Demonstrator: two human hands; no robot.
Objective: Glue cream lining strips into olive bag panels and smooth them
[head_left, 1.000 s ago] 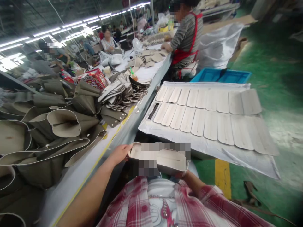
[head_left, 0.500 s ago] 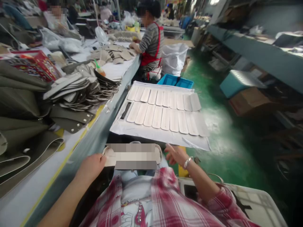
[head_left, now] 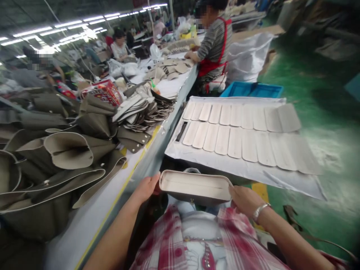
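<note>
In front of my lap I hold a bag body (head_left: 195,184), an open-topped piece with rounded ends, a pale beige inside and a darker outer side. My left hand (head_left: 148,188) grips its left end, thumb at the rim. At the right end, my right hand (head_left: 244,199) has its fingers closed on the bag body; some fingers are hidden behind it. Just beyond, two rows of overlapping beige rounded strips (head_left: 234,141) lie on a board covered in white cloth (head_left: 202,159). A dark strip (head_left: 182,131) lies at the board's left side.
On the long table (head_left: 132,165) to the left are olive bag pieces (head_left: 70,150) and a stack of flat parts (head_left: 143,107). A co-worker in a red apron (head_left: 218,45) sits ahead beside the table. A blue crate (head_left: 251,90) stands behind the board.
My right hand, earlier apart from the bag body, now grips its right end. The bag body is tilted, its inside showing. The camera view has turned left.
</note>
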